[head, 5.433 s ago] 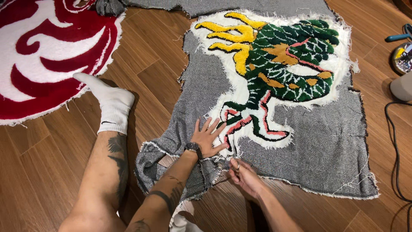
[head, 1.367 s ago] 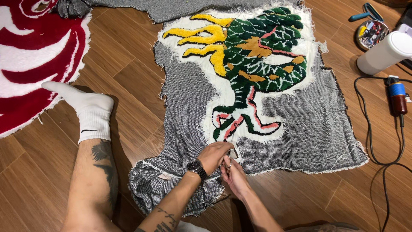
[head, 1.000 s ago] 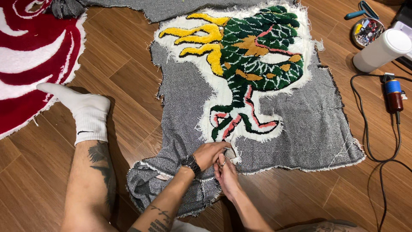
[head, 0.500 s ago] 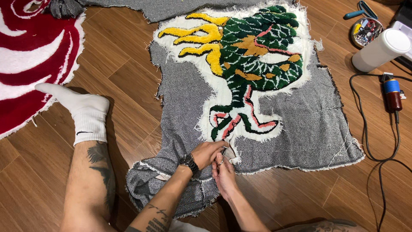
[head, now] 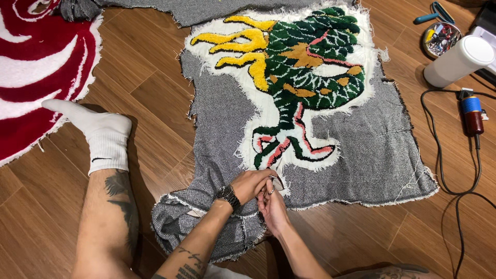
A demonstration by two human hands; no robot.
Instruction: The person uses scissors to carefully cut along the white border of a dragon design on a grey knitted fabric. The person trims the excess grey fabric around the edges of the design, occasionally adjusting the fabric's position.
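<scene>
A tufted rug piece [head: 302, 77] with a green, yellow and white figure lies on grey backing cloth [head: 217, 134] spread over the wooden floor. My left hand [head: 252, 184], with a watch on its wrist, is closed on the cloth just below the figure's white lower edge. My right hand [head: 272, 207] sits right under it, touching it. It grips a small metal tool that looks like scissors [head: 275, 182], and the tip meets the cloth at the white pile's edge. The blades are mostly hidden by my fingers.
My left leg with a white sock [head: 106, 137] stretches across the floor on the left. A red and white rug [head: 36, 72] lies at far left. At the right are a white cylinder [head: 457, 62], a round tin [head: 440, 39], a corded red tool [head: 471, 116] and a black cable [head: 454, 191].
My left hand, earlier flat and open on the cloth, has closed beside my right hand at the white edge. In the last second both hands have barely shifted.
</scene>
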